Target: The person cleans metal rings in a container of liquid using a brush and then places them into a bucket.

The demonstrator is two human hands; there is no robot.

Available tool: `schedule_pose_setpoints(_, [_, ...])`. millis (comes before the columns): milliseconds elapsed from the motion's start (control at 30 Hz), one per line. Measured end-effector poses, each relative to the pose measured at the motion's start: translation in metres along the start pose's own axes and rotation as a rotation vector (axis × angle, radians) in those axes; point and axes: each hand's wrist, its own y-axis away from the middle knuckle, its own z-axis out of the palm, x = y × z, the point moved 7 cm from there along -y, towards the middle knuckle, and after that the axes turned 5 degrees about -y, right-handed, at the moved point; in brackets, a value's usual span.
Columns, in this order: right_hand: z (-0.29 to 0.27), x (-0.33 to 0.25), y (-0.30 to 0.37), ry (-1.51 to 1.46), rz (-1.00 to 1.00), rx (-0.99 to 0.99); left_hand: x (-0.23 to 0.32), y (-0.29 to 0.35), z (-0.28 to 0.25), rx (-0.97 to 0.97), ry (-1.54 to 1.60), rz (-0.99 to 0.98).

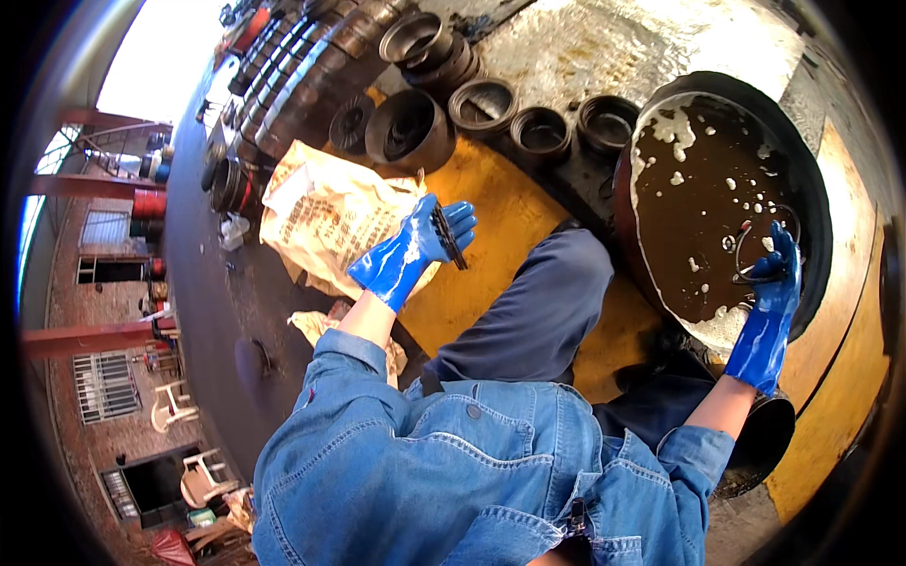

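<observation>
A blue rubber glove covers my left hand [429, 231], whose fingers wrap a bundle of thin black rings [447, 236] seen edge-on. It is above the edge of a crumpled tan paper sack [326, 212]. My right hand [778, 274], gloved in blue too, grips a thin black ring [739, 253] over a large dark tub [819, 189] at the right. Brown liquid [703, 203] with patches of white foam fills much of the tub. Whether the ring touches the liquid, I cannot tell.
Several round black moulds or cups [541, 130] line the far side of a yellow board [510, 193]. Stacked dark cylinders [311, 66] stand at the far left. My bent knee [576, 259] lies between the sack and the tub. Plastic chairs [173, 406] stand at the left.
</observation>
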Motion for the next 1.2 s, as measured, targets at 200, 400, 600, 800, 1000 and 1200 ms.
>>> schedule_pose_setpoints(200, [-0.030, -0.001, -0.024, -0.073, 0.053, -0.118, 0.003, 0.020, -0.005, -0.118, 0.138, -0.068])
schedule_pose_setpoints(400, [-0.025, 0.012, -0.031, -0.085, 0.110, -0.114, 0.015, 0.025, -0.016, -0.165, -0.107, -0.078])
schedule_pose_setpoints(600, [-0.022, 0.010, -0.031, -0.092, 0.102, -0.170, 0.033, 0.047, -0.015, -0.195, -0.337, 0.032])
schedule_pose_setpoints(800, [-0.014, 0.008, -0.021, -0.044, 0.082, -0.089, 0.031, 0.080, 0.003, -0.595, 0.012, 0.062])
schedule_pose_setpoints(1000, [-0.016, 0.006, -0.025, -0.083, 0.096, -0.152, 0.033, 0.089, 0.011, -0.763, 0.124, 0.030])
schedule_pose_setpoints(1200, [-0.009, 0.017, -0.026, -0.117, 0.145, -0.100, 0.024, 0.058, 0.002, -0.099, -0.223, 0.077])
